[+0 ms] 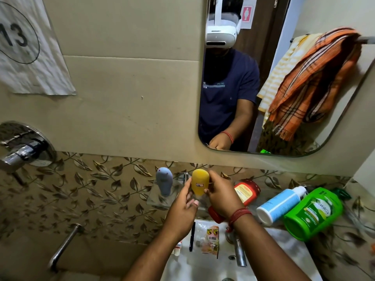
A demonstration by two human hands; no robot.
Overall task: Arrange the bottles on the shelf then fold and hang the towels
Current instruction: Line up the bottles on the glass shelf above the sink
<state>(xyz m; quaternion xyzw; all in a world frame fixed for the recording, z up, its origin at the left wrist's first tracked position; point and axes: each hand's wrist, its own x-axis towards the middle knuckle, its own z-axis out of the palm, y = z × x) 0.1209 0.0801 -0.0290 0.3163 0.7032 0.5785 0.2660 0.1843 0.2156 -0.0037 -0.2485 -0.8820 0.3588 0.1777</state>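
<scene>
Both hands on the yellow bottle (200, 184), setting it upright on the glass shelf (157, 199) under the mirror (284, 98). Right hand (220, 196) has its fingers curled round the bottle's right side; left hand (183, 207) has its fingertips against the lower left, thumb loose, likely just steadying it so it doesn't tip on the slick glass. Grey bottle (164, 183) already stands upright just left of it, so my read is they're lining bottles up left to right. Still lying on their sides to the right: red bottle (246, 192) right behind the right wrist, blue-and-white bottle (281, 205), green bottle (313, 213), the last two touching. So the bottle step is under halfway. Towels not started: orange striped towel (316, 82) and yellow striped towel (280, 72) show in the mirror, bunched unfolded over a rail. Sink (203, 266) sits directly below, so a dropped bottle lands in it.
</scene>
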